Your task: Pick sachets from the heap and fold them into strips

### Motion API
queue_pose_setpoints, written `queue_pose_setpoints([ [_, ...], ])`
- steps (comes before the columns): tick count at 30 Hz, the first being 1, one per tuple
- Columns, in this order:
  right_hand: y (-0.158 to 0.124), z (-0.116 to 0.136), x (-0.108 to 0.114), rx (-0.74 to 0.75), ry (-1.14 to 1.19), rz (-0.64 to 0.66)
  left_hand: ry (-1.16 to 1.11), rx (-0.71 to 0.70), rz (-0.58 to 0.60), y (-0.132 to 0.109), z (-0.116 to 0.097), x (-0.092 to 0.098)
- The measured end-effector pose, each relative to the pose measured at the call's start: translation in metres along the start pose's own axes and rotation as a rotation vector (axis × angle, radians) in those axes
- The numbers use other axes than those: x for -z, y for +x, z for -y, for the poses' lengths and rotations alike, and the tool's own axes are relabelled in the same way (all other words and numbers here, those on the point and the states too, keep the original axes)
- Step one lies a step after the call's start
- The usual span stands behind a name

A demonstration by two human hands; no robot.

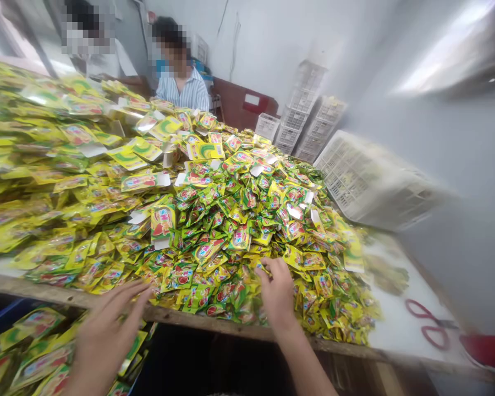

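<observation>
Head view, one frame, motion blur toward the left and right margins.

Left hand [107,324]: palm down over the near wooden edge of the table [396,327], fingers [127,294] spread and released, gripping nothing. The tips reach the front fringe of the heap of sachets [231,220]; blur hides whether they touch it.

Right hand [278,294]: further in, resting on the heap. Fingers [268,272] curled down among the yellow-green sachets, tips just beside one at the top of the near slope. I cannot tell whether they are clenched on a sachet or only lying on it.

Heap of sachets: covers most of the table, thickest at centre, thinning to the right, where bare white surface shows.

Larger packs [66,137] of the same colours are piled higher on the left. More lie in a blue bin [0,322] below the table edge, under my left hand.

Red-handled scissors [431,324] lie on the bare right end, well apart from both hands. A red object [487,352] sits just beyond them, too blurred to identify.

A white crate [371,181] leans at the far right of the table; stacked crates [309,121] stand against the wall.

Across the table are a person in a striped shirt [187,91] and, to the left, a second person [103,60].
</observation>
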State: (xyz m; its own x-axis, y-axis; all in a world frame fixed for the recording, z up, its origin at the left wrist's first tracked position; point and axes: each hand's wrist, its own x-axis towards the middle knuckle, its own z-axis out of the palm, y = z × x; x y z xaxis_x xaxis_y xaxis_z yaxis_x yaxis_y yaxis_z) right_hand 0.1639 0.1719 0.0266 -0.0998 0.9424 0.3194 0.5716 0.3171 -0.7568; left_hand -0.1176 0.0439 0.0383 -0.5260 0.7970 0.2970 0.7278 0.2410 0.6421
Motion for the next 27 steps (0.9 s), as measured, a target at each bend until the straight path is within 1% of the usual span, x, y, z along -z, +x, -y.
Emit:
queue_pose_setpoints([
  [1, -0.003, 0.001, 0.001, -0.061, 0.072, 0.017, 0.015, -0.107, 0.021, 0.013, -0.014, -0.019],
  [2, -0.005, 0.001, 0.0, -0.108, 0.125, 0.057, 0.067, -0.169, 0.072, 0.028, -0.027, -0.037],
  [3, -0.008, 0.002, -0.003, -0.137, 0.153, 0.109, 0.086, -0.196, 0.118, 0.041, -0.038, -0.054],
  [5, -0.014, 0.002, -0.015, -0.144, 0.142, 0.191, 0.143, -0.201, 0.159, 0.064, -0.056, -0.081],
  [7, -0.019, 0.002, -0.027, -0.12, 0.114, 0.214, 0.207, -0.186, 0.179, 0.078, -0.064, -0.094],
  [8, -0.022, 0.002, -0.031, -0.111, 0.113, 0.219, 0.24, -0.182, 0.188, 0.081, -0.066, -0.097],
  [10, -0.028, 0.0, -0.033, -0.079, 0.107, 0.228, 0.291, -0.185, 0.212, 0.08, -0.069, -0.096],
  [13, -0.036, -0.004, -0.026, -0.036, 0.131, 0.226, 0.325, -0.196, 0.254, 0.075, -0.074, -0.09],
  [15, -0.039, -0.008, -0.017, -0.081, 0.215, 0.231, 0.329, -0.186, 0.279, 0.074, -0.079, -0.089],
  [17, -0.038, -0.013, -0.007, -0.161, 0.316, 0.233, 0.332, -0.151, 0.295, 0.076, -0.083, -0.091],
  [21, -0.029, -0.02, 0.018, -0.263, 0.52, 0.208, 0.335, -0.06, 0.34, 0.083, -0.089, -0.093],
  [24, -0.024, -0.023, 0.032, -0.307, 0.679, 0.246, 0.324, -0.037, 0.381, 0.087, -0.091, -0.085],
  [27, -0.024, -0.028, 0.036, -0.318, 0.699, 0.236, 0.319, -0.031, 0.381, 0.091, -0.091, -0.071],
])
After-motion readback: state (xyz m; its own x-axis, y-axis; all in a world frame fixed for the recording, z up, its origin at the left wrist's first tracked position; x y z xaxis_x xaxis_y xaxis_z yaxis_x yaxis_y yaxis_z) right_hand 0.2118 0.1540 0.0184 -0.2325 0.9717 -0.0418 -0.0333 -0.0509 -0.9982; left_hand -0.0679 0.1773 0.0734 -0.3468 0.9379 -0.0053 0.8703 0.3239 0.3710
